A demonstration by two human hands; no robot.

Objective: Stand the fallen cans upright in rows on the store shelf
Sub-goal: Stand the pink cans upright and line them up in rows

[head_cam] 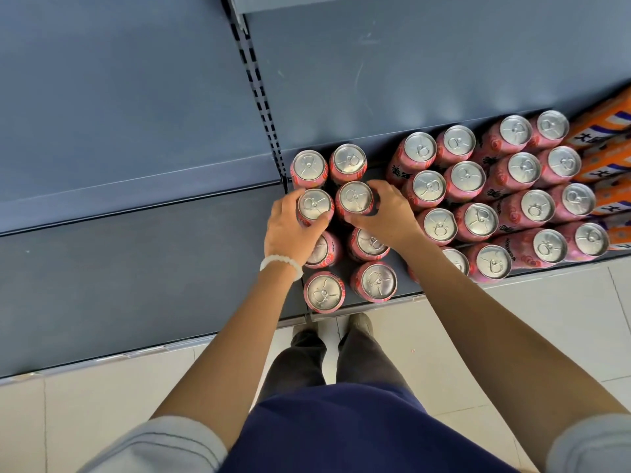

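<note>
Cans with pink labels and silver tops stand upright on the dark grey store shelf (pixel 205 268), in two groups with a gap between them. Nearest the slotted upright post (pixel 259 97) is a two-wide block, four cans deep: the back pair (pixel 327 165) sits just in front of the shelf's back panel, the second pair is in the person's hands, and the third and front pairs stand nearer the shelf edge. The left hand (pixel 290 230) curls round the left can of the second pair (pixel 314 204), fingers on its far left side and thumb on its near rim; a white bead bracelet (pixel 281 264) circles that wrist. The right hand (pixel 386 213) grips the right can of the second pair (pixel 355 198) in the same way, fingers over its far right side, thumb along the near edge. Both held cans are upright and almost touch each other. To the right stands the larger block of cans (pixel 505 196), in diagonal rows, partly hidden by the right forearm. Beyond it, at the frame's right edge, are orange cartons (pixel 607 145). Below the shelf, pale floor tiles (pixel 512 319) show, with the person's dark trousers and shoes.
</note>
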